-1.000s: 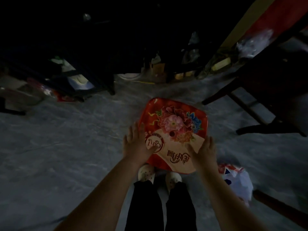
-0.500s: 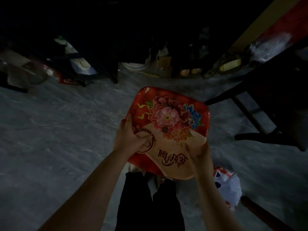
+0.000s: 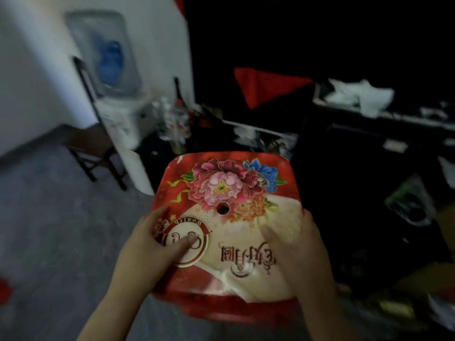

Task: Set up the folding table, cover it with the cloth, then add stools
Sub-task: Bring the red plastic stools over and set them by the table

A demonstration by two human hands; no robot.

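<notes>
Hands grip a red plastic stool (image 3: 229,217) by its seat, one at each side of the near half. The left hand (image 3: 152,247) clasps the left edge, thumb lying across a round cream badge printed on the seat; the right hand (image 3: 295,244) clasps the right edge, thumb laid on the cream part of the print. Both grasp the stool, held close below the camera with the seat facing up and tilted toward the viewer (its legs are out of sight beneath). The seat bears big printed flowers in pink, red, blue and orange, a small round hole at the centre, and upside-down lettering near the person.

Beyond the stool, at the upper left, a white water dispenser (image 3: 115,112) carries a blue bottle, against a pale wall (image 3: 32,70). A dark chair (image 3: 96,153) stands on the grey floor (image 3: 49,230) just left of the dispenser. A red cloth (image 3: 263,87) hangs in the dark upper middle. The right side is dim clutter, too blurred to name.
</notes>
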